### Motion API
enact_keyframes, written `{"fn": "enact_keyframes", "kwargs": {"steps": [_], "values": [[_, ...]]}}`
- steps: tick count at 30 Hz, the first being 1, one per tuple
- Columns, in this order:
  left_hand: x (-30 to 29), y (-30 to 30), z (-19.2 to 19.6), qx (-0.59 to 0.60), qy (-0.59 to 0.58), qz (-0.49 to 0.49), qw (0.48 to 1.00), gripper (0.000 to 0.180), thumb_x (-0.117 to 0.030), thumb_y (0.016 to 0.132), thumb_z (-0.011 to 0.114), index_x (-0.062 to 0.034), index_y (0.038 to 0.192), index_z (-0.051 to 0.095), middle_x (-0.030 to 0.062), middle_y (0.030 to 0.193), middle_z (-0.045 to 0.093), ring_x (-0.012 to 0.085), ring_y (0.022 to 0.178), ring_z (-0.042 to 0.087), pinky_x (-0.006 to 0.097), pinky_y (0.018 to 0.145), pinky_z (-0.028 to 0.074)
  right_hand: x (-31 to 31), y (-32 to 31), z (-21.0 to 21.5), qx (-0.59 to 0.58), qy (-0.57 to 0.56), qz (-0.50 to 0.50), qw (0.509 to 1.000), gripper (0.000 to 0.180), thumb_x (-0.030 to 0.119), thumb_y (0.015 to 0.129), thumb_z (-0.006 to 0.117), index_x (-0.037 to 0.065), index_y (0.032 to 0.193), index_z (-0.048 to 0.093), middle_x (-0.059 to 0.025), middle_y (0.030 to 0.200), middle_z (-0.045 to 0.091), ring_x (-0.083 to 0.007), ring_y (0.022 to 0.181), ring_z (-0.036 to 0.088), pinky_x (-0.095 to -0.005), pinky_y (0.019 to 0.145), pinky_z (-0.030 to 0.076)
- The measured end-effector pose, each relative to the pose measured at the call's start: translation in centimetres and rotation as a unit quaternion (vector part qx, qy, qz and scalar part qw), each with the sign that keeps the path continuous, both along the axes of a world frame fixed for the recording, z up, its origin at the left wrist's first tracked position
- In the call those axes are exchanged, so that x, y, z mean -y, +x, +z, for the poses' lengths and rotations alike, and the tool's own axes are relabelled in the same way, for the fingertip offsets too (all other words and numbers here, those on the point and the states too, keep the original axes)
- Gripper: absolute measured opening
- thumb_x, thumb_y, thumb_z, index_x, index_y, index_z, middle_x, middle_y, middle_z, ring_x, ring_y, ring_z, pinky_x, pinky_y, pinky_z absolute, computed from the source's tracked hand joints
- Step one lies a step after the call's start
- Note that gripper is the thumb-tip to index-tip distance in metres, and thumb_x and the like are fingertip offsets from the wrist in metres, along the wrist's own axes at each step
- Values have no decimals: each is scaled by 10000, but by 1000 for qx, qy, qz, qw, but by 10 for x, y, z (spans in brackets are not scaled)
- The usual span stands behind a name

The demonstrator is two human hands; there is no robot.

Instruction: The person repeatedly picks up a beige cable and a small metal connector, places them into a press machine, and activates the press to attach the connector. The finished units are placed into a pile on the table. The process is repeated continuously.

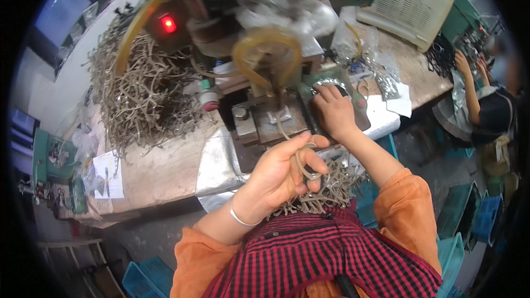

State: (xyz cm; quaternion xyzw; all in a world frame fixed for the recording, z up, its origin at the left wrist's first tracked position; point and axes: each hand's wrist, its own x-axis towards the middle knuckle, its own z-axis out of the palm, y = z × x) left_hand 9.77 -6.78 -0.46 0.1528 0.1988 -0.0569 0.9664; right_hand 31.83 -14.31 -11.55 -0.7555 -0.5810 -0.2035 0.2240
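My left hand (288, 172) is closed round a thin beige cable (301, 166) with a looped tail. The cable's far end reaches toward a small metal block (281, 115) on the bed of a bench press (264, 127). My right hand (335, 111) is at a shallow dish (361, 116) of small shiny metal parts (331, 80), just right of the press. Its fingers are bent down into the dish, and their tips are hidden. A bundle of similar beige cables (331, 187) lies on my lap, below my left hand.
A large heap of beige cables (143, 83) covers the bench left of the press. A yellowish tube (266, 36) curls before the press head. Right of the dish lie bagged metal parts (387, 85) and paper (402, 102). A co-worker (480, 99) works at the far right.
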Motion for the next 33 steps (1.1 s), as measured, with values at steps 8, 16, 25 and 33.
{"fn": "enact_keyframes", "kwargs": {"steps": [8, 16, 25, 33], "values": [[-22, -49, -19, 163, 312, -131, 927, 448, -316, 1059, 552, 59, 1301, 587, 201, 1001, 742, 246, 815, 752, 296, 658, 649, 11, 5, 9, -178, 141, -80, 971, 107, 59, 846, 737, 60, 952, 746, -112, 869, 687, -313, 873, 654, -403, 782, 512], [-192, -82, -49, -250, 914, 183, 262, 139, -167, 884, 729, -51, 937, 782, 156, 929, 699, 340, 812, 688, 411, 718, 545, 6, -17, 29, -319, 153, -29, 935, 134, 39, 829, 750, 33, 960, 777, -118, 940, 743, -275, 911, 700, -362, 821, 529], [-232, -58, -149, -349, 907, 154, 180, 160, -175, 880, 689, -30, 896, 755, 109, 999, 681, 348, 979, 643, 461, 801, 521, 63, -14, 14, -472, 166, -117, 858, 120, 27, 838, 753, 3, 954, 773, -92, 916, 742, -187, 846, 699, -300, 803, 534], [-178, -67, -60, -130, 631, 546, 534, 169, -147, 1020, 658, 11, 1074, 679, 25, 892, 663, 105, 773, 588, 260, 701, 482, 4, -55, 93, -486, 168, 112, 850, 238, -15, 814, 754, -31, 1048, 714, -69, 951, 725, -157, 920, 673, -304, 856, 521]]}}
